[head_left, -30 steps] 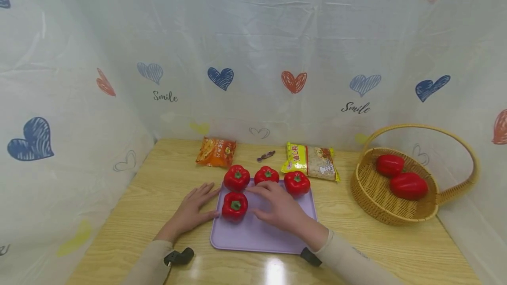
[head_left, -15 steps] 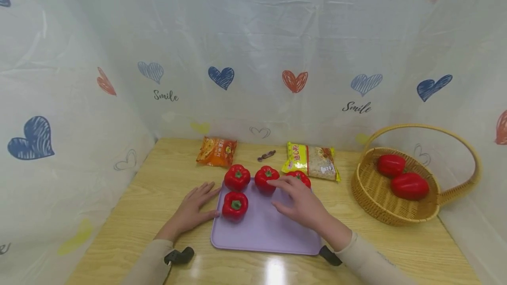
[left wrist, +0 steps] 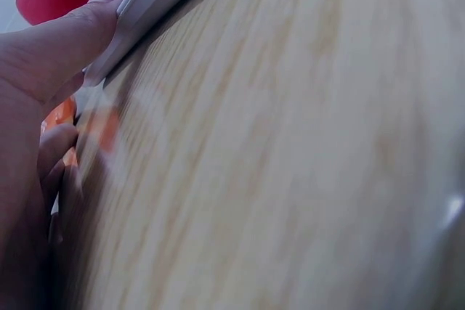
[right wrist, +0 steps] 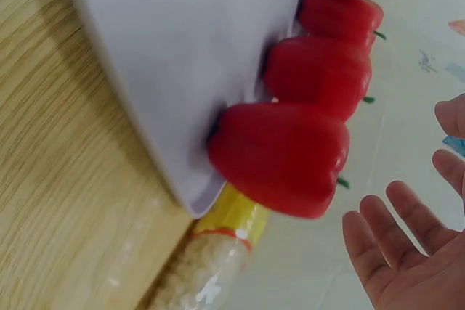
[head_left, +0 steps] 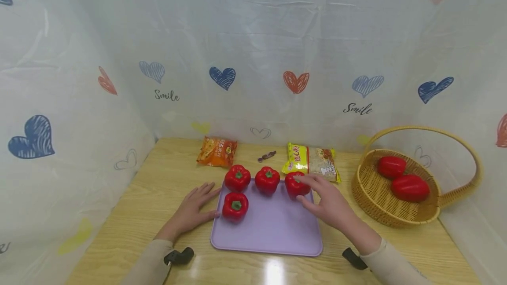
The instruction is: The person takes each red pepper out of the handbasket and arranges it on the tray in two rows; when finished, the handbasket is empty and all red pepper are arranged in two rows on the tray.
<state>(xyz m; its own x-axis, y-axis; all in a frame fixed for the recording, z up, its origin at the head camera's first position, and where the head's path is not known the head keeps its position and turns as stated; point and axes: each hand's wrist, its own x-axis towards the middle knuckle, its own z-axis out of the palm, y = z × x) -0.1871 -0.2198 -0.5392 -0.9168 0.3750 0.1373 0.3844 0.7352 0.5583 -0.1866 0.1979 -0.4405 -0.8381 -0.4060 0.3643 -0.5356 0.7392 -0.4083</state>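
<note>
On the lilac tray (head_left: 273, 232), three red bell peppers stand in a row along the far edge: the left one (head_left: 237, 178), the middle one (head_left: 267, 180) and the right one (head_left: 296, 184). Another bell pepper (head_left: 235, 206) stands nearer, at the tray's left side. My left hand (head_left: 192, 209) rests on the table with fingers spread, its thumb (left wrist: 87, 23) against the tray's left edge. My right hand (head_left: 330, 203) hovers by the right pepper with fingers spread. In the right wrist view a gap shows between its fingers (right wrist: 381, 234) and that pepper (right wrist: 283, 157).
Behind the tray lie an orange snack bag (head_left: 218, 151), a small wrapped candy (head_left: 267, 156) and a yellow pasta bag (head_left: 310, 162). A wicker basket (head_left: 366, 201) with a tall handle stands at the right, holding two red peppers (head_left: 409, 188).
My right hand has moved rightward from over the tray's middle to the right pepper, holding nothing. The middle pepper is now uncovered. My left hand has stayed in place.
</note>
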